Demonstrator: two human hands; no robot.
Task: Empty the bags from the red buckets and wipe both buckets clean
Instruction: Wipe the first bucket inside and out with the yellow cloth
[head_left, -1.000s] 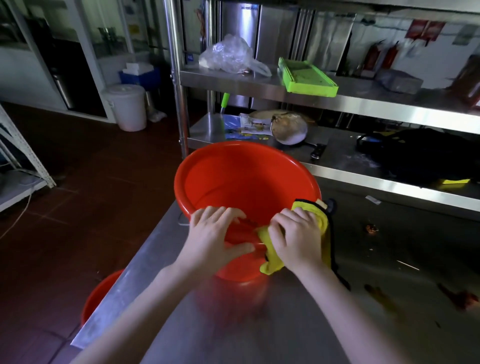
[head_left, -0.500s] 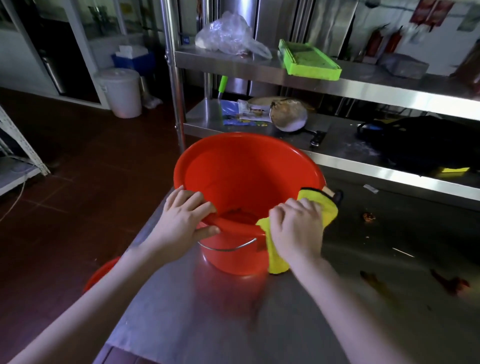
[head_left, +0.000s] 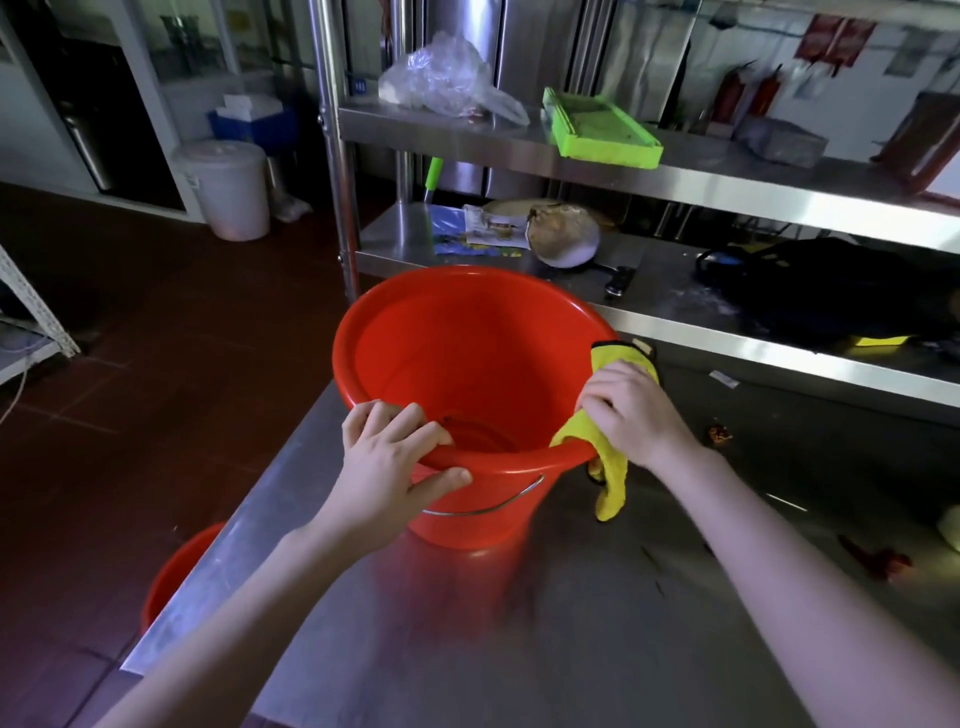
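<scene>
On the steel counter (head_left: 571, 649) the red bucket (head_left: 467, 364) stands upright. Left grip (head_left: 387, 462) clamps its rim at 7 o'clock; right grip (head_left: 631, 410) clamps a yellow cloth (head_left: 610, 483) over the rim at 4 o'clock. Second bucket (head_left: 171, 582) shows below the counter's edge at 8 o'clock.

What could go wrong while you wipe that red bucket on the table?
1. The red bucket stands near the left edge of the steel table. A hard push from the right hand could slide it off, though the left hand grips the rim.
2. The loose end of the yellow cloth hangs outside toward the table, where red scraps lie. It might pick up dirt and smear it back on.
</scene>
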